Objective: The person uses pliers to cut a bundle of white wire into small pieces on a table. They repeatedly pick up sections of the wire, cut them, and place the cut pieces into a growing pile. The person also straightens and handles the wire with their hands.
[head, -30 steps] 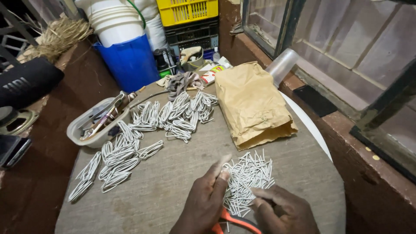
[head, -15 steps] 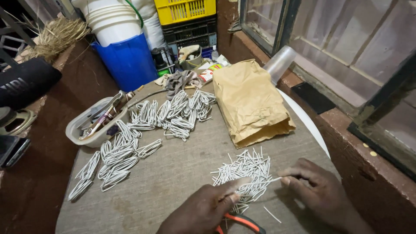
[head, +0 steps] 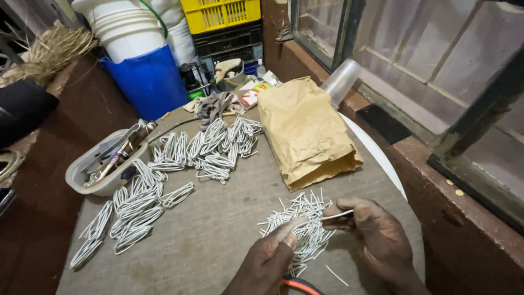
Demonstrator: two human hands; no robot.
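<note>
One thin white stick (head: 335,215) is pinched in the right hand (head: 376,235) grip, above a loose pile of short white sticks (head: 300,224) on the grey cloth-covered round table (head: 218,235); the left hand (head: 270,257), fingers extended and holding nothing, is laid on the pile; a crumpled brown paper bag (head: 305,131) is set behind

A brown paper bag (head: 307,131) lies flat on the desk (head: 218,229) at the far right, its folded open end toward the near side and its surface creased. Beyond its far left corner, a small carton (head: 252,96) with red, white and yellow print lies at the far edge of the desk, partly hidden by a grey cloth. No signs or screens are visible.
</note>
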